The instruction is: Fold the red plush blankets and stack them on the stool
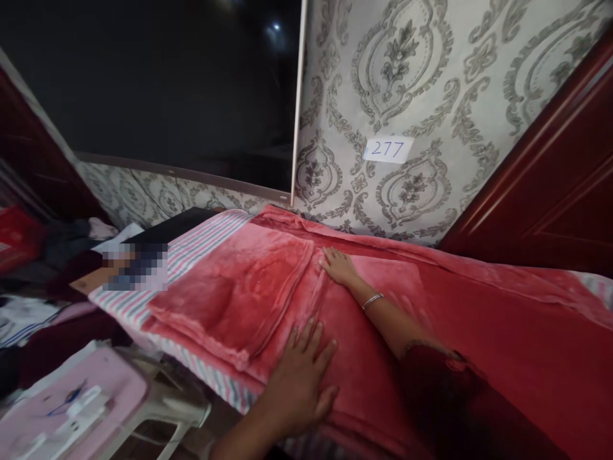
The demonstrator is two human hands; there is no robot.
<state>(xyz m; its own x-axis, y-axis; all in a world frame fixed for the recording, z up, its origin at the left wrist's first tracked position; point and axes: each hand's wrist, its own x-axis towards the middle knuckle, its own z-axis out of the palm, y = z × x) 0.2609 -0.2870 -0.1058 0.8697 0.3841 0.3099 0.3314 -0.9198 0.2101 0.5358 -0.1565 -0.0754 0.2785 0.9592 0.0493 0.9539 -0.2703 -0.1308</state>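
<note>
A red plush blanket (364,345) is spread over a surface covered with a striped cloth (205,239). Its left end is folded over into a thick, roughly square stack (239,281). Palm down, my left hand (304,377) rests on the blanket near the front edge, just right of the stack, with its fingers spread. Farther back, my right hand (339,265), with a bracelet at the wrist, lies flat on the blanket by the stack's far right corner. Neither hand grips anything.
A large dark screen (182,83) stands behind the surface, against patterned wallpaper (330,121) with a paper label (389,149). Dark red wooden panels flank both sides. A pink-topped stool (119,383) stands at the lower left, with piled clothes (29,313) beyond it.
</note>
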